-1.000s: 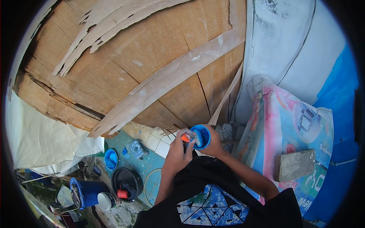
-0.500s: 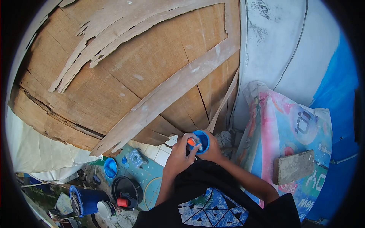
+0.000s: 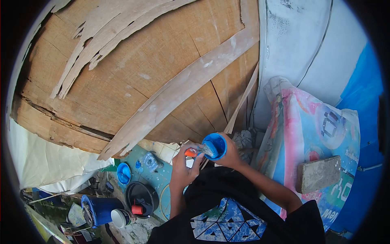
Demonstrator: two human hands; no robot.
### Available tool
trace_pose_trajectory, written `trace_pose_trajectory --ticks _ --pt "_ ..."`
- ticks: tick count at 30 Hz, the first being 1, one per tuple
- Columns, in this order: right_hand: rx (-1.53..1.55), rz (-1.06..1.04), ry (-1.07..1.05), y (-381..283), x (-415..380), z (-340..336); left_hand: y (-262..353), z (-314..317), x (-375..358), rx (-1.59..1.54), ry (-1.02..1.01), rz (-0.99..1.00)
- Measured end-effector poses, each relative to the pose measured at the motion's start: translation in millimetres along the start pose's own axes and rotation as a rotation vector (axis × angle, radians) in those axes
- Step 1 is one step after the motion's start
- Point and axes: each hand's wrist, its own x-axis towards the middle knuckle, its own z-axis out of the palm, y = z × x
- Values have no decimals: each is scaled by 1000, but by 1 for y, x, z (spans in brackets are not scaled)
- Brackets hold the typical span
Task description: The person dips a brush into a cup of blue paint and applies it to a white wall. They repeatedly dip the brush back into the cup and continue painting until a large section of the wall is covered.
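In my right hand (image 3: 231, 153) is a blue cup (image 3: 223, 147), tipped so its mouth faces up and left, with my fingers around its side. My left hand (image 3: 185, 166) grips the orange handle of a paintbrush (image 3: 191, 152). The brush's pale, blue-stained bristles lie in the mouth of the cup. The two hands are close together in front of my black shirt (image 3: 215, 187). How much paint is in the cup is hidden by the brush.
A worn plywood panel (image 3: 162, 69) with peeling strips fills the upper left. On the right, a printed banner sheet (image 3: 292, 122) bears a concrete block (image 3: 319, 175). Lower left are a black basin (image 3: 152, 199), a blue bucket (image 3: 105, 209), a white tub (image 3: 119, 218) and a smaller blue container (image 3: 124, 179).
The cup has tilted toward the left, showing more of its inside. My left hand has shifted a little left and down, and the brush bristles now show at the cup's mouth.
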Motion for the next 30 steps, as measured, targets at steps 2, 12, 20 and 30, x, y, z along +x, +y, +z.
trace_pose_trajectory --ticks 2,12,20,30 --pt "-9 17 4 1 0 0 -6 -2 -3 -28 8 5" --pt "50 60 -58 3 1 3 -14 -20 -35 -130 174 -92" --pt "-50 32 -56 8 -5 16 -19 -27 -38 -251 155 -189" --pt "23 39 -137 -4 1 10 -13 -24 -39 -171 119 -102"
